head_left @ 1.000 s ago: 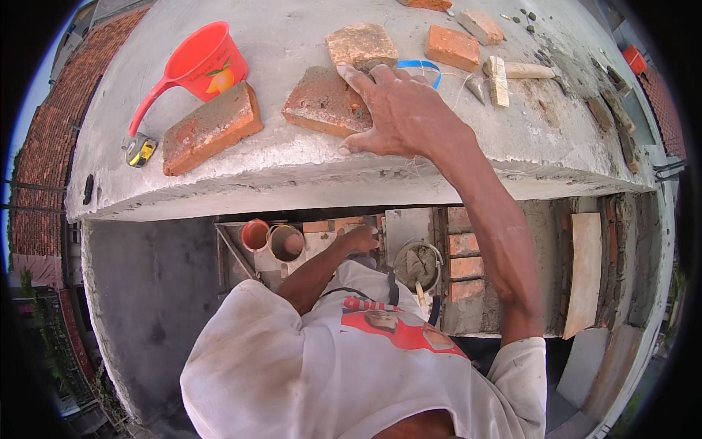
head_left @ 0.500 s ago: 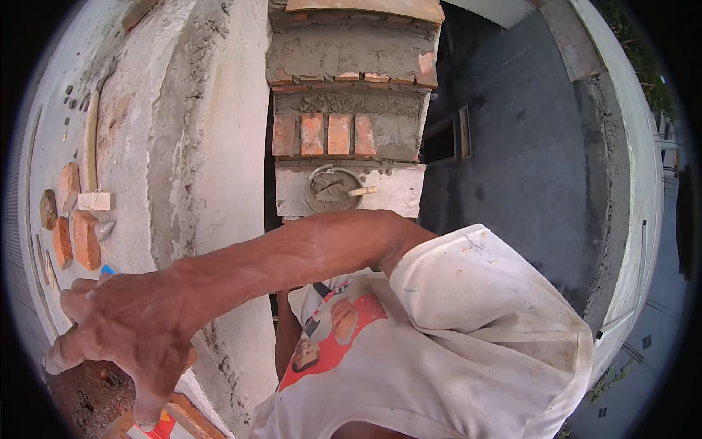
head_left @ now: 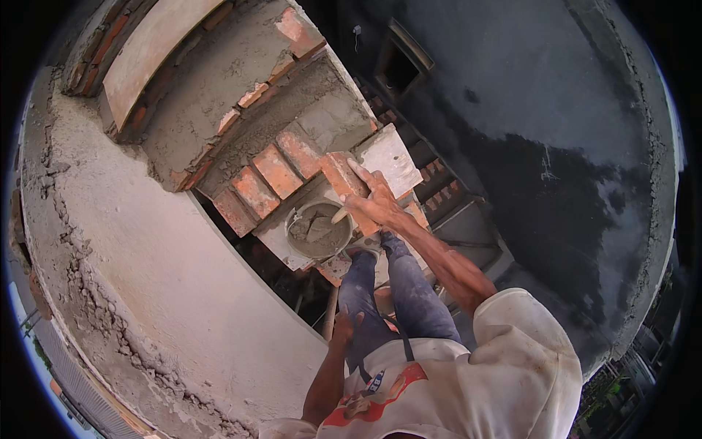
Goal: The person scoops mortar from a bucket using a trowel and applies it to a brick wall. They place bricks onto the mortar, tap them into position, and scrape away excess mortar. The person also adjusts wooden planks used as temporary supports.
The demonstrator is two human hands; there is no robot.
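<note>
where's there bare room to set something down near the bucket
Free: pale step, right of the held brick; grey mortar, right of the brick row. Crowded: around the bucket, between brick row and right hand.

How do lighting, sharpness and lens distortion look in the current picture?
Head view: the board looks bowed near the rim, and the corners fall to black; head view: the pale wall is brightly lit, the dark wall much dimmer; head view: the right hand and brick look fairly sharp, with no obvious motion blur.
</note>
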